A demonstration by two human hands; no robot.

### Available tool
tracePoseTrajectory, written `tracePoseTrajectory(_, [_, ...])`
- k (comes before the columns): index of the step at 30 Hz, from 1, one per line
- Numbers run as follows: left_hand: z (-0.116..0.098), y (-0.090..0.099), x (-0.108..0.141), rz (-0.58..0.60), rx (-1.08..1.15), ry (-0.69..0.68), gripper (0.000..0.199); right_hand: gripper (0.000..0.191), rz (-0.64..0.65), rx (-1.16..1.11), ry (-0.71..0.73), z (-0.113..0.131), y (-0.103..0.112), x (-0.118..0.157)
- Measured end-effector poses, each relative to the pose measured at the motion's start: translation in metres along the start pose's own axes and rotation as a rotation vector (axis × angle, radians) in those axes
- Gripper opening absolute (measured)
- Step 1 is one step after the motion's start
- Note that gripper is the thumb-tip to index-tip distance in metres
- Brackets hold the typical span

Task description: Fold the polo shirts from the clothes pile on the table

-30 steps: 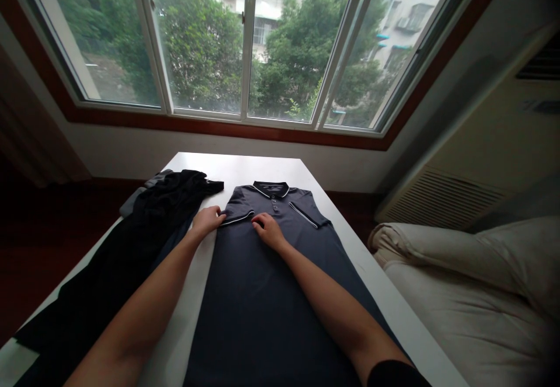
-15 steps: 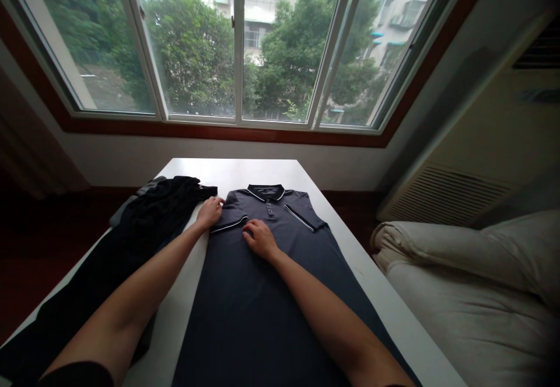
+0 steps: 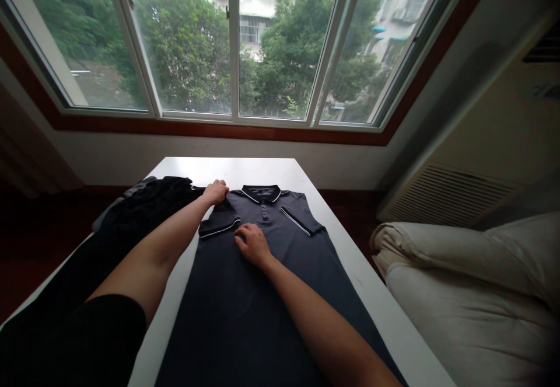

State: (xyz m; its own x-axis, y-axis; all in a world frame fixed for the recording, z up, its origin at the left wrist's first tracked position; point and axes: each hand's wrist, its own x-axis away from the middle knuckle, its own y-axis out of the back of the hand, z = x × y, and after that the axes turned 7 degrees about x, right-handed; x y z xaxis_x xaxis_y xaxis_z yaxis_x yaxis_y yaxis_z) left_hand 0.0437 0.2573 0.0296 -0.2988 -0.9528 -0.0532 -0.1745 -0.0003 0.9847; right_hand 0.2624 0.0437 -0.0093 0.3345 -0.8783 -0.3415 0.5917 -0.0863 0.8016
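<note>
A dark grey polo shirt (image 3: 280,282) lies front up and spread flat, its black, white-edged collar towards the window. Both short sleeves are turned inward over the body, with white lines at the cuffs. At the shoulder on the left side, my left hand (image 3: 216,191) has its fingers closed on the cloth edge. My right hand (image 3: 254,244) rests on the chest just below the left-side cuff, fingers loosely bent and apart, gripping nothing.
A heap of black and grey clothes (image 3: 149,212) lies along the left side of the white table (image 3: 223,168). Beyond stands a wide window (image 3: 236,121). To the right are a pale sofa (image 3: 464,282) and a vented cabinet unit (image 3: 464,188).
My left hand has moved up from beside the sleeve to the shoulder edge. The left-side sleeve lies a little farther out. My right hand stays on the chest.
</note>
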Motion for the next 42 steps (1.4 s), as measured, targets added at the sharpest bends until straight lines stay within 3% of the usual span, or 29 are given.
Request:
tracePoseTrajectory(9, [0.011, -0.011, 0.011, -0.140, -0.043, 0.222, 0.035, 0.013, 0.011, -0.011, -0.011, 0.001, 0.002, 0.000])
tracePoseTrajectory(14, [0.008, -0.015, 0.018, -0.180, -0.014, 0.231, 0.038, 0.013, 0.016, -0.012, -0.012, 0.001, 0.003, -0.001])
tracePoseTrajectory(20, [0.011, -0.006, 0.039, -0.242, -0.002, 0.220, 0.036, 0.013, 0.013, -0.012, -0.011, 0.001, 0.002, -0.001])
tracePoseTrajectory(25, [0.018, -0.008, 0.076, -0.066, 0.120, 0.368, 0.036, 0.013, 0.025, -0.009, -0.018, 0.001, 0.002, -0.001])
tracePoseTrajectory(28, [0.014, -0.013, 0.095, -0.004, 0.156, 0.375, 0.041, 0.013, 0.031, 0.000, -0.016, 0.001, 0.003, 0.000])
tracePoseTrajectory(33, [0.003, -0.017, 0.106, 0.015, 0.175, 0.328, 0.031, 0.013, 0.027, 0.002, -0.006, 0.002, 0.004, 0.002])
tracePoseTrajectory(42, [-0.002, -0.010, 0.114, -0.044, 0.177, 0.434, 0.035, 0.012, 0.028, -0.011, 0.005, 0.003, 0.004, 0.003])
